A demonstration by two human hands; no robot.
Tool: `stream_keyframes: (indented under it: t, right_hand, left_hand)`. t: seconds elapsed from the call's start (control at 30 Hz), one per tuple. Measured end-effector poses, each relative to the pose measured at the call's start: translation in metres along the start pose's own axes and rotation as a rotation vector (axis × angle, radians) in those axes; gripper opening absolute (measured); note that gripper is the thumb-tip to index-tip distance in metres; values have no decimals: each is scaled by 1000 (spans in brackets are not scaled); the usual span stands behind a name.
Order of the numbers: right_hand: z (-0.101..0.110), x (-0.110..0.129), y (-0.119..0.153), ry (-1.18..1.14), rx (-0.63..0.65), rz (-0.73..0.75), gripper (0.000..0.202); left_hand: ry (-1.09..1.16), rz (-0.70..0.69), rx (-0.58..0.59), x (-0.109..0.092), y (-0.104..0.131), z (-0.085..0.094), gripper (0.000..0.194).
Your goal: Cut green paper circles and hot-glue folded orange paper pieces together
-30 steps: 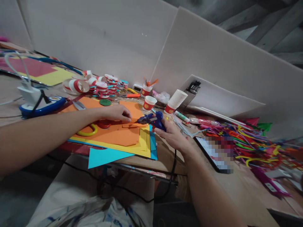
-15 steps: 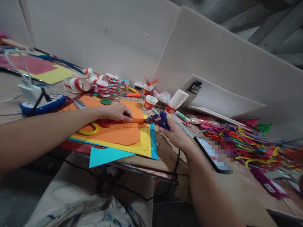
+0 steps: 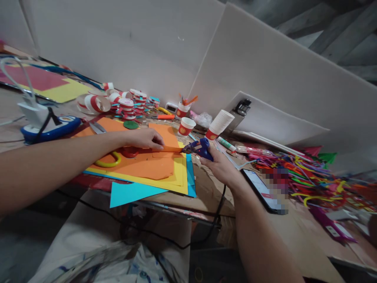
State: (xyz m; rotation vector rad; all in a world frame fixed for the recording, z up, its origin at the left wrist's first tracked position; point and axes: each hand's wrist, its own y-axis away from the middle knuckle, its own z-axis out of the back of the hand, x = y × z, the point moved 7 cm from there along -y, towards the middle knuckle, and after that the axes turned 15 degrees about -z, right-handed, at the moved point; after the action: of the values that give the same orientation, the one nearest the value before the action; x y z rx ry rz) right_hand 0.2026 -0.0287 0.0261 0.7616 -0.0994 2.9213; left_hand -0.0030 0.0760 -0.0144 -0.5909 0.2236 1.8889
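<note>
My right hand (image 3: 220, 166) is wrapped around a blue hot glue gun (image 3: 203, 148), its nozzle pointing left at the end of an orange paper strip (image 3: 173, 149). With fingers closed, my left hand (image 3: 145, 138) pinches that strip from the left side. Below lie orange paper sheets (image 3: 147, 167) on top of yellow paper (image 3: 181, 175) and blue paper (image 3: 191, 182). Under my left forearm, scissors with a yellow handle loop (image 3: 109, 161) rest on the orange sheet, partly hidden. A green paper disc (image 3: 130, 124) sits just beyond my left wrist.
Behind the papers stand a paper cup (image 3: 186, 126), a tilted cup stack (image 3: 220, 124) and several cup crafts (image 3: 126, 108). A phone (image 3: 262, 192) and colourful pipe cleaners (image 3: 306, 173) lie right. A blue-and-white power strip (image 3: 63, 125) is left. The glue gun's black cord (image 3: 220, 204) hangs off the edge.
The glue gun's nozzle has shifted slightly right along the end of the orange strip. My left hand keeps its pinch, and the whole view has moved a little.
</note>
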Motion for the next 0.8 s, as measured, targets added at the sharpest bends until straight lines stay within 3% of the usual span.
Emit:
stream_keyframes:
  t: [0.33, 0.53, 0.8]
  right_hand:
    - [6, -1, 1, 54, -25, 9, 32]
    - [8, 4, 6, -13, 24, 53, 34]
    - [-16, 24, 4, -79, 93, 3, 29]
  left_hand:
    - [23, 20, 20, 3, 0, -1, 38]
    - [57, 17, 15, 5, 3, 3, 34]
    - [78, 4, 22, 3, 3, 4, 30]
